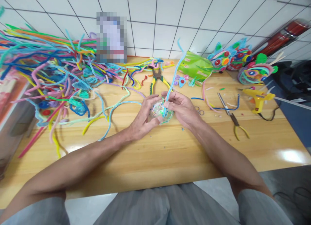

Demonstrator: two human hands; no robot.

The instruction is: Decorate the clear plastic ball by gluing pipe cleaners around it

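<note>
Near the middle of the table, my left hand grips a small clear, shiny round piece by its left side. It looks like a plastic cup or bowl with coloured specks, and my fingers partly cover it. My right hand pinches a light blue pipe cleaner at the right side of that piece. The stem's free end sticks up toward the wall, while its lower end lies against the clear piece. Just beyond my hands lie green-and-yellow pliers with jaws pointing away.
A large tangle of coloured pipe cleaners covers the left side. At right are a yellow glue gun, yellow-handled pliers and a ruler-like strip. Decorated pipe-cleaner heads and a green packet stand along the tiled wall.
</note>
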